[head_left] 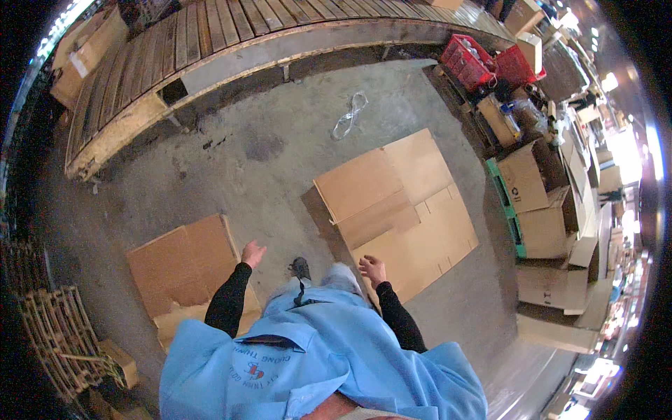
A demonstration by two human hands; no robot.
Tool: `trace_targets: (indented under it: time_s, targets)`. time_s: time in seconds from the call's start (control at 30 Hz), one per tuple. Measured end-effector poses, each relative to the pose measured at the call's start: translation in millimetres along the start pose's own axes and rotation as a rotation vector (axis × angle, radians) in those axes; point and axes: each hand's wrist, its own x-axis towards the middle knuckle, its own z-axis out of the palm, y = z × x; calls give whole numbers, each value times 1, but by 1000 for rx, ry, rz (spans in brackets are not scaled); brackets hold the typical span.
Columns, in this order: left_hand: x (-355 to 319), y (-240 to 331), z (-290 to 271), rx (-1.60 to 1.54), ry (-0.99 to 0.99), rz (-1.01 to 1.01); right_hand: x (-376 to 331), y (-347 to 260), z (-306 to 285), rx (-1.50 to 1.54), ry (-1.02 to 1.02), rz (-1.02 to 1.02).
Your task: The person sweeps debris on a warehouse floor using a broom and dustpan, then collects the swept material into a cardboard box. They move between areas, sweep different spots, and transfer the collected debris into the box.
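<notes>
My left hand (254, 253) hangs above the concrete floor, beside the right edge of a brown flattened cardboard sheet (183, 262). Its fingers are stretched out and hold nothing. In front of my right hand (372, 269) lies a larger flattened cardboard box (413, 210), its flaps and fold lines showing. That hand hovers over the near left edge of this cardboard, fingers loosely bent and apart, with nothing in them. Whether it touches the cardboard I cannot tell.
A long slatted wooden platform (231, 28) runs across the far side. On the floor before it lies a loop of clear strap (350, 115). Red crates (470, 63), a green pallet (505, 203) and opened cartons (535, 182) line the right. Wooden slats (66, 336) stand at left.
</notes>
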Motion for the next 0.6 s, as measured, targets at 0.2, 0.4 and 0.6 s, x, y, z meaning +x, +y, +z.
trace_targets:
  time_s: [0.2,0.4,0.6]
  targets:
    - [34,-37,-34,-105,175,-16,51,-43,52,-438,-84,8]
    - [81,-122,-37,505,-91,18,189,-16,54,-1047,-219,-400]
    - [138,-94,-128,-920,-308,-676,306,-133,112,-547,49,-80]
